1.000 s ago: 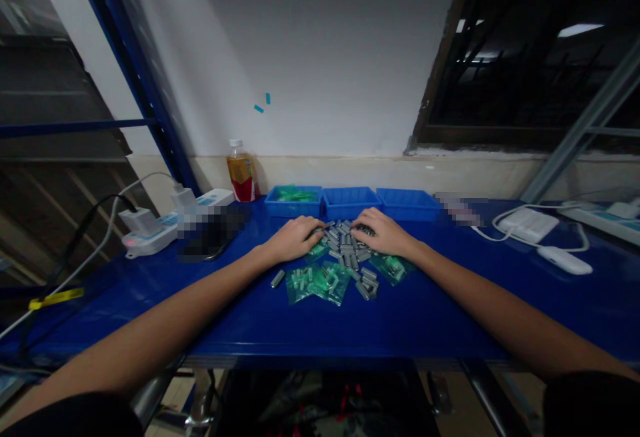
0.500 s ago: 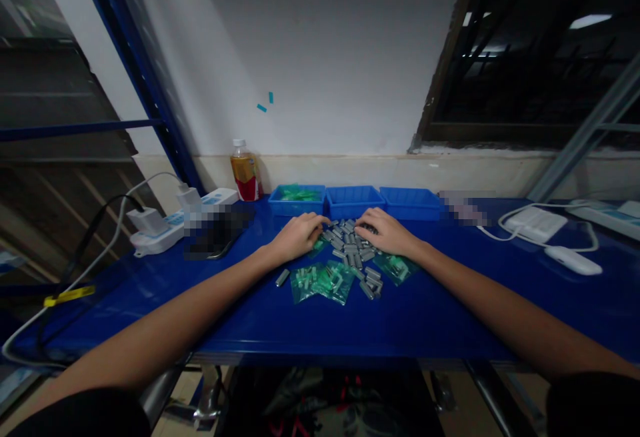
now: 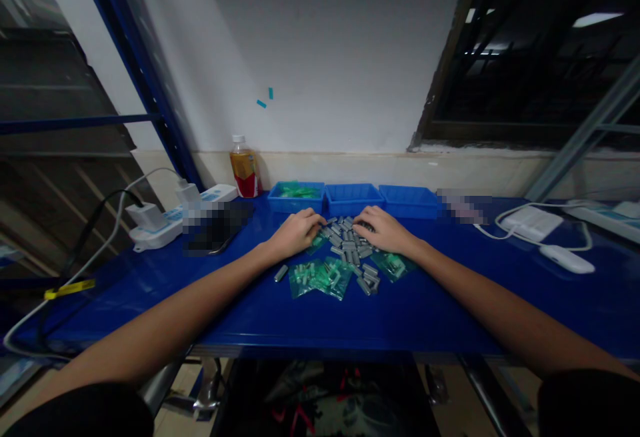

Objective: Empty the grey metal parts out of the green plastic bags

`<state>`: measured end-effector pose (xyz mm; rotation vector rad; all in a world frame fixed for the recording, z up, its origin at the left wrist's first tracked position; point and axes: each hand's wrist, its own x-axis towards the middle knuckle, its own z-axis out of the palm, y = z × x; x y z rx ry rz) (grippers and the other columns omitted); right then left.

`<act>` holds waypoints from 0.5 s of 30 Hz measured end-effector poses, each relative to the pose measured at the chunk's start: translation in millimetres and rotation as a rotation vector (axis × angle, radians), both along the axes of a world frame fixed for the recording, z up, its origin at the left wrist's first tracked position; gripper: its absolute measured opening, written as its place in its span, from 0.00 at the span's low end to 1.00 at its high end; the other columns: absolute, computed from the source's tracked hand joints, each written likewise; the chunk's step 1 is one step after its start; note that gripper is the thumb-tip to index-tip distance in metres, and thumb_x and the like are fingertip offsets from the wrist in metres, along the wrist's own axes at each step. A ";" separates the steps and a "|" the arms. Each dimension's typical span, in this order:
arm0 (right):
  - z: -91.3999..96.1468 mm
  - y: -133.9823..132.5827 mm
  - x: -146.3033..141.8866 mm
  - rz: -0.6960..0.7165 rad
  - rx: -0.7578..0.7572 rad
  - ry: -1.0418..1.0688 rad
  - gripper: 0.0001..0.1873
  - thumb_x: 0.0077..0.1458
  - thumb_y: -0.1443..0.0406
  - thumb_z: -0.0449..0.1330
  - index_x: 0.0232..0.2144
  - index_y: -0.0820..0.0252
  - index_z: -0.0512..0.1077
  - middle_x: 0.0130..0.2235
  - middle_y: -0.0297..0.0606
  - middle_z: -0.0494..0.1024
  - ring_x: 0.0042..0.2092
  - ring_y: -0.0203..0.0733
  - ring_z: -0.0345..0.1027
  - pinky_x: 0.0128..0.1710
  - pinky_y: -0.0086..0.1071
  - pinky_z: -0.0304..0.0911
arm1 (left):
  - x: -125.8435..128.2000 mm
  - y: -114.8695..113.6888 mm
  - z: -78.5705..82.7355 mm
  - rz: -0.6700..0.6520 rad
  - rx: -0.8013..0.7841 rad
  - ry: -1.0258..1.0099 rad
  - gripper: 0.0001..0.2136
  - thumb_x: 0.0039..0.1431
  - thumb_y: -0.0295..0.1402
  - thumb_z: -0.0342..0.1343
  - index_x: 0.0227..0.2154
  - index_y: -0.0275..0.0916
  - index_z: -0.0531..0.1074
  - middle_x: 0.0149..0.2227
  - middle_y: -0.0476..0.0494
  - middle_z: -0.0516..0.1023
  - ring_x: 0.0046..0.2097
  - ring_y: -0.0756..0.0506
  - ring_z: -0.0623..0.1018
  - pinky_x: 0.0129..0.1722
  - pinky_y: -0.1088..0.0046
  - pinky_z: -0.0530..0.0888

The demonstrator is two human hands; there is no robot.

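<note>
2 hands, both at the metal pcs. L hand at the L edge of the pile, fingers bent, tips by the nearest pcs; can't tell if they grip any. R hand at the R edge, fingers curved over some pcs; can't tell if it's gripping or just resting.

Metal pcs: main pile on the blue table betw. the hands, too many & overlapped for an exact count. Approx. 4 more in a small clump nearer the person, plus 1 alone off to the L.

Green bags: 4 visible on table, I think. 2 overlap in front of the pile, L one & R one; 1 just below R hand; 1 by L hand, partly covered. Small parts inside, too blurry to count.

3 blue trays in a row at back: L w/ green stuff, no. of items unclear; mid; R.

1 bottle L of trays. 2 power strips: L one w/ 2 plugs, R one cut off by frame edge. Dark phone-like slab on L, partly pixelated.
</note>
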<state>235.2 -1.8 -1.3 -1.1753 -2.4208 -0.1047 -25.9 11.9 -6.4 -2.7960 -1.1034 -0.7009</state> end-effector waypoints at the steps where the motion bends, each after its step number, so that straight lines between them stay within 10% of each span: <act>1: 0.0 0.0 -0.1 -0.001 0.000 -0.002 0.15 0.60 0.58 0.51 0.38 0.59 0.74 0.39 0.44 0.73 0.43 0.46 0.64 0.45 0.41 0.61 | -0.4 0.3 -0.4 0.002 -0.009 -0.001 0.12 0.63 0.32 0.43 0.43 0.41 0.70 0.40 0.43 0.70 0.43 0.46 0.73 0.44 0.69 0.70; 15: 0.1 0.7 0.5 0.001 -0.015 -0.020 0.15 0.60 0.59 0.51 0.40 0.59 0.73 0.40 0.44 0.72 0.44 0.46 0.63 0.46 0.41 0.60 | -1.1 0.0 3.3 0.026 -0.079 0.055 0.13 0.64 0.36 0.42 0.45 0.42 0.69 0.42 0.43 0.70 0.46 0.45 0.71 0.48 0.67 0.69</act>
